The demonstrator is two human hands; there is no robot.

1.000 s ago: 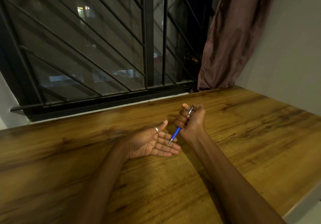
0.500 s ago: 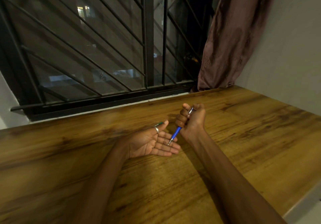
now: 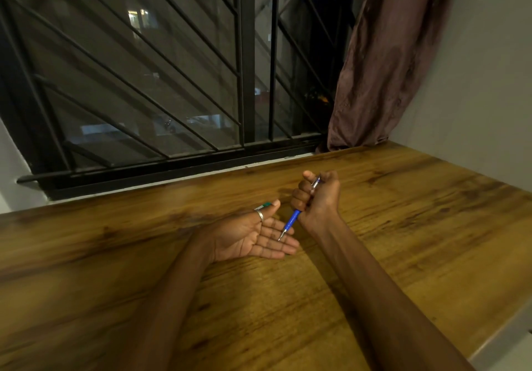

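- Right hand point(image 3: 316, 198): curled in a fist round the pen point(image 3: 292, 220), with the metal clip end emerging at the top, by the thumb.
- Pen: slim blue barrel with a silver tip aimed toward 7 o'clock at the left fingers; contact cannot be judged. It is probably light, rigid and smooth, so best gripped mid-barrel.
- Left hand point(image 3: 253, 238): palm up, fingers straight, holding nothing, resting on the counter point(image 3: 403, 226); ring point(image 3: 260, 215) on the thumb.
- Counter: glossy wood grain. A small green-and-white object point(image 3: 266, 205) lies at 12 o'clock of the left thumb, identity unclear.
- Curtain point(image 3: 383, 62), 1 o'clock: soft, crumpled brown cloth.
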